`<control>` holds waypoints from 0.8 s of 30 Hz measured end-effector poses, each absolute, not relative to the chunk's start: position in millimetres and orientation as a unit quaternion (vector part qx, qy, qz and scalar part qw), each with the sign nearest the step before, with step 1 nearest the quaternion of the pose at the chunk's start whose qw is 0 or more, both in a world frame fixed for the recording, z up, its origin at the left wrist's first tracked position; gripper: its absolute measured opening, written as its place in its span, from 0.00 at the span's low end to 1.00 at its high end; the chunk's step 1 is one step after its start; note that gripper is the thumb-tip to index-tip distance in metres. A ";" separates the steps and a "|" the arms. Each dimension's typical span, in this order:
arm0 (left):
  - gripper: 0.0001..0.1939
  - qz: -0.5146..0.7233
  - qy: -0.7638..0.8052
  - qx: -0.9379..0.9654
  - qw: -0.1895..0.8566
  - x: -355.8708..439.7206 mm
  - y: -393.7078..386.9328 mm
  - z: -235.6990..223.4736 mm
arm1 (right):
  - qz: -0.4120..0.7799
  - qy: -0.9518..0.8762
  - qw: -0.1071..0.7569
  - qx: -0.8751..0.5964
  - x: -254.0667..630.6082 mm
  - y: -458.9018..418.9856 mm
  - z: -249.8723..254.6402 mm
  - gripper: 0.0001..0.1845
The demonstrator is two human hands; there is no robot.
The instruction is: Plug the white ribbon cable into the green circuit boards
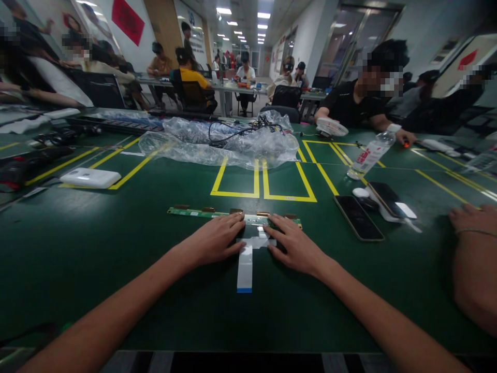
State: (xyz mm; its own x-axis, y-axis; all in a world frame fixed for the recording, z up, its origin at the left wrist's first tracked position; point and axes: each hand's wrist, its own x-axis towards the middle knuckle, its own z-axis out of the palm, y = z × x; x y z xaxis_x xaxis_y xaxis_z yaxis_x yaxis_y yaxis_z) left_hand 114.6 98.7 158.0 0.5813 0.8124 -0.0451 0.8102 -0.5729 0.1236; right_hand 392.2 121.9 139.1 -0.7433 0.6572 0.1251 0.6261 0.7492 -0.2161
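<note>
A long, narrow green circuit board (205,213) lies crosswise on the green table, with brown tabs along its far edge. A white flat ribbon cable (245,267) with a blue end runs from the board's middle toward me, with a bend partway. My left hand (215,235) lies palm down, its fingertips on the board and its thumb at the cable's bend. From the other side, my right hand (295,241) rests with spread fingers touching the board, its thumb beside the cable. Neither hand is wrapped around anything. The fingers cover parts of the board.
Clear plastic wrapping (233,142) with black wires lies beyond the board. A white box-shaped device (91,177) is on the left; phones (359,217) and a water bottle (370,155) stand or lie on the right. Another person's forearm (476,264) rests at the right edge.
</note>
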 end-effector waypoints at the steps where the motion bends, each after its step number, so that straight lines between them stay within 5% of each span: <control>1: 0.33 0.013 0.457 0.887 0.060 115.3 99.0 157.6 | 0.081 -0.931 0.094 -0.343 391.9 121.7 139.3 0.30; 24: 0.30 0.044 0.397 0.911 0.097 113.3 100.8 150.2 | 0.099 -0.927 0.098 -0.349 393.3 122.0 141.7 0.30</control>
